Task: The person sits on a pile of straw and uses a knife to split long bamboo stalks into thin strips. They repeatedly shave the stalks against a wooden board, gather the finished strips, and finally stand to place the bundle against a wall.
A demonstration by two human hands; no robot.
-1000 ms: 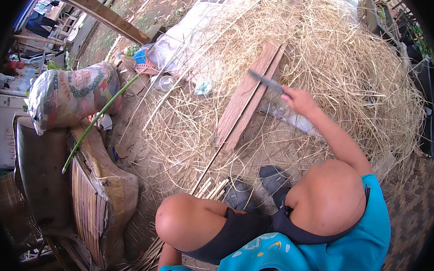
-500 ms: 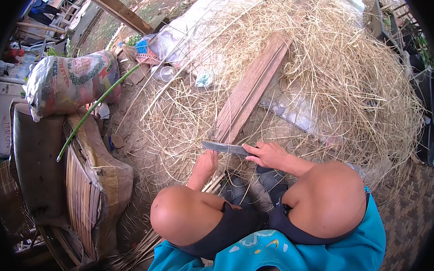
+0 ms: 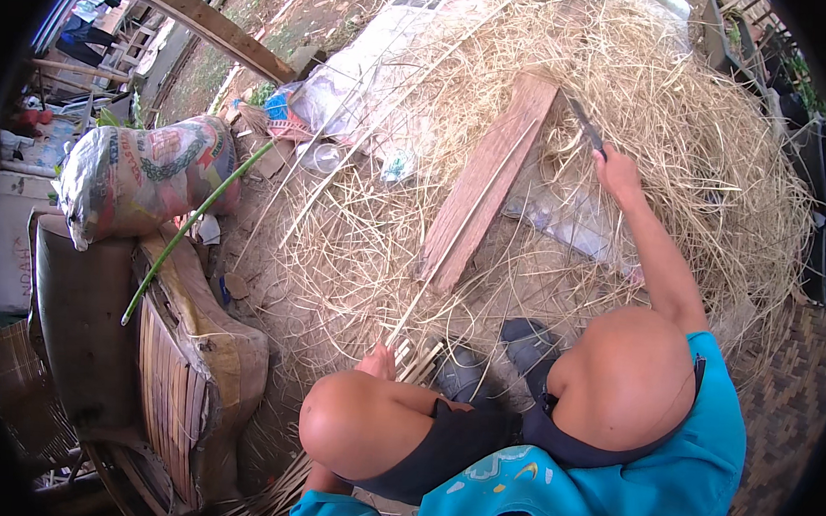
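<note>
My right hand [image 3: 618, 175] is closed round the handle of a knife [image 3: 584, 120], its dark blade pointing up and left beside the far end of a wooden board [image 3: 485, 176]. A thin pale bamboo strip [image 3: 417, 300] runs from my left hand [image 3: 380, 361] onto the board and along it. My left fingers are closed on its near end, just beyond my left knee, which hides part of that hand and forearm. The board lies slanting away from my feet, its far end in a heap of shavings.
Curly pale shavings [image 3: 697, 179] spread over the ground and a plastic sheet [image 3: 564, 224]. At left a stuffed sack [image 3: 151, 174] and a green pole [image 3: 195, 219] rest on a worn chair [image 3: 197, 368]. More pale strips [image 3: 417, 363] lie by my left foot; a woven mat [image 3: 788, 408] is at right.
My right hand has carried the knife far forward and right, away from my left hand. My left hand has drawn back toward my knee, and the strip now shows along the board.
</note>
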